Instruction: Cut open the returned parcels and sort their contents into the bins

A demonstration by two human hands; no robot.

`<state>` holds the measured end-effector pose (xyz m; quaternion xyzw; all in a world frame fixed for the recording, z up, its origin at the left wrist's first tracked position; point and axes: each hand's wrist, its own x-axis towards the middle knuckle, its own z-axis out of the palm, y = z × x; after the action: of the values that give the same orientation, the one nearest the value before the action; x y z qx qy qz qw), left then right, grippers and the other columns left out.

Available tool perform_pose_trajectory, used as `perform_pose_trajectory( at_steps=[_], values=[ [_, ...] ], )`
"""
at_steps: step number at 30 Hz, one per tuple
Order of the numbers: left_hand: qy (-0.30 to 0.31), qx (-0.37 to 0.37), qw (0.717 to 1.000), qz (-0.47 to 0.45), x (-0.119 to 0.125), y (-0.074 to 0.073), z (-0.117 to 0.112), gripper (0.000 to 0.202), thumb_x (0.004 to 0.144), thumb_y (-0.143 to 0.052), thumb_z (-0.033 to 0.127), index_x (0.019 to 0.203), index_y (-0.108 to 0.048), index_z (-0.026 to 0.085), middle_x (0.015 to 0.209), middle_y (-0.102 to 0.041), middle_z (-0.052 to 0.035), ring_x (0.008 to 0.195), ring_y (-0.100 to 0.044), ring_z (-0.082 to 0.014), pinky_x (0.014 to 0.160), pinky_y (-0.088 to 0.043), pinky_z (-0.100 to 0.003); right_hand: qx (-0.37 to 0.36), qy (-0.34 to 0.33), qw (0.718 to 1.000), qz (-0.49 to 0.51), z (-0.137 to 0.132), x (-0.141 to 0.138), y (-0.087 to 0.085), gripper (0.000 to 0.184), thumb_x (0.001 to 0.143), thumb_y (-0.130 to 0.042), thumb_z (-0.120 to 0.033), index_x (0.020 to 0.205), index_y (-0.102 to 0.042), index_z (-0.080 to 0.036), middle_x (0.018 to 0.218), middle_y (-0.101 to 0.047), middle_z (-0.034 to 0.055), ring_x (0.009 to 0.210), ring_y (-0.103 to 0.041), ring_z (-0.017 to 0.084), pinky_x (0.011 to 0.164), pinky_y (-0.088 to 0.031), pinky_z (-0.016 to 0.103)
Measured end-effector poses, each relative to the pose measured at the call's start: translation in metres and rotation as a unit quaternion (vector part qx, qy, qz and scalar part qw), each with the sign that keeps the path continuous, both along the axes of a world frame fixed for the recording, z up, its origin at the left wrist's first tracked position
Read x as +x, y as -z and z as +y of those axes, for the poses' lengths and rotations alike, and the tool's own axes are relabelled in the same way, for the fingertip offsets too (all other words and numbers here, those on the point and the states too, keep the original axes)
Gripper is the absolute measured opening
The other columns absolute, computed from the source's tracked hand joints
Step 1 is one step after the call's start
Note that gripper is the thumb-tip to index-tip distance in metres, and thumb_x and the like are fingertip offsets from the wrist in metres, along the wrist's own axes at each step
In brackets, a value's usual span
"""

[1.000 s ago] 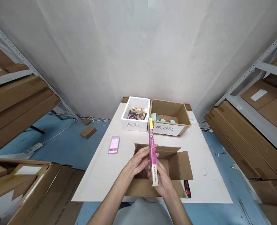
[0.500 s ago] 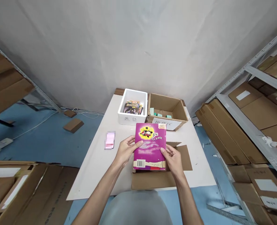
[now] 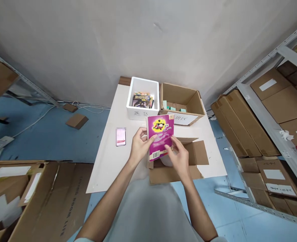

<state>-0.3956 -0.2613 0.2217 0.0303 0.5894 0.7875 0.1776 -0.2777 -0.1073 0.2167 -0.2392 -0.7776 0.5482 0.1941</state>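
Observation:
A purple book (image 3: 160, 137) with a cartoon picture and a barcode is held up, tilted, over an open cardboard box (image 3: 173, 173). My left hand (image 3: 141, 143) is closed on its left edge, thumb across the cover and fingers behind. At the lower right edge, my right hand (image 3: 179, 155) grips the book between thumb and fingers. Part of the box's inside is hidden by the book and my right hand. Beyond stand a white foam box (image 3: 139, 113) with several books (image 3: 141, 99) and a larger carton (image 3: 200, 102) with small green boxes (image 3: 182, 110).
A phone (image 3: 120, 137) with a partly blurred screen lies left on the white table (image 3: 108, 164). Shelves with cartons (image 3: 274, 97) flank the right side. Another open carton (image 3: 70, 201) stands at the lower left. Cables and a cardboard piece (image 3: 77, 121) lie on the blue floor.
The book has turned and tilted, its right side angled away. My right hand has shifted its hold along the right edge. The camera view has moved, so the table appears higher.

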Motion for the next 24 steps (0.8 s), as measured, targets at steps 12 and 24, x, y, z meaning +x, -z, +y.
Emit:
perform_pose_trajectory(
  at_steps=[12,24],
  values=[
    [-0.006,-0.085,0.992,0.093,0.03,-0.009,0.024,0.039,0.088,-0.089,0.036,0.113,-0.061,0.025,0.127,-0.078,-0.0107,0.125,-0.079,-0.0307,0.095,-0.071,-0.039,0.105,-0.039,0.992,-0.066,-0.036,0.002,0.019,0.058,0.098,-0.075,-0.041,0.154,-0.078,-0.026,0.162,-0.074,0.012,0.154,-0.07,0.037,0.13,-0.057,0.049],
    [-0.026,-0.146,0.989,-0.006,0.011,0.031,-0.052,0.086,0.075,-0.103,0.063,0.144,-0.072,0.021,0.134,-0.082,-0.0166,0.138,-0.075,-0.0377,0.123,-0.059,-0.054,-0.275,-0.07,0.959,0.0,0.016,0.013,-0.005,0.06,0.084,-0.096,-0.06,0.129,-0.088,-0.021,0.122,-0.091,0.0114,0.12,-0.086,0.037,0.1,-0.073,0.048]
  ],
)
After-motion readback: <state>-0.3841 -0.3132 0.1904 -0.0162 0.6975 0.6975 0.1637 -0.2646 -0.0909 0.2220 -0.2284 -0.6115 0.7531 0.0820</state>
